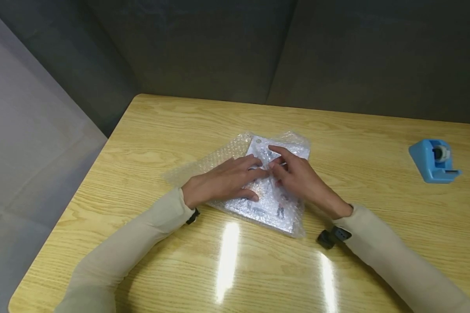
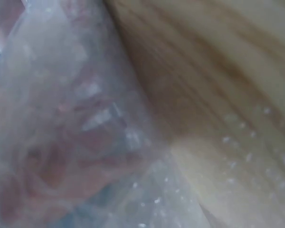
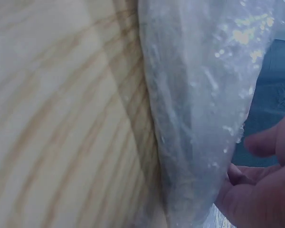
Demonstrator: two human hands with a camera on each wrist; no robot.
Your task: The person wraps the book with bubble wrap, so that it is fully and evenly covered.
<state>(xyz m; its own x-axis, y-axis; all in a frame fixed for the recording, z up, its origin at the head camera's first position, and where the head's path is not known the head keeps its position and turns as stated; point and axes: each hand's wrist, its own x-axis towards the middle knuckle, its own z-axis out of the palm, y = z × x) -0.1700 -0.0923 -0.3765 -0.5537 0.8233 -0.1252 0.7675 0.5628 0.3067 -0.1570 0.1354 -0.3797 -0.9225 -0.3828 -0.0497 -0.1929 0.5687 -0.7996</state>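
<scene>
A flat, white, printed rectangular item, perhaps a book or booklet, lies on the table inside clear bubble wrap. Fingers spread, my left hand rests on top of the package and presses the wrap. My right hand pinches the bubble wrap near the package's middle, its index finger extended. Loose wrap spreads out to the left of the item. In the left wrist view, blurred film covers much of the picture. The right wrist view shows the wrapped side beside the right fingers.
On the right of the wooden table stands a blue tape dispenser with a roll of tape. Dark panels rise behind the table's back edge, and a grey surface is at the left.
</scene>
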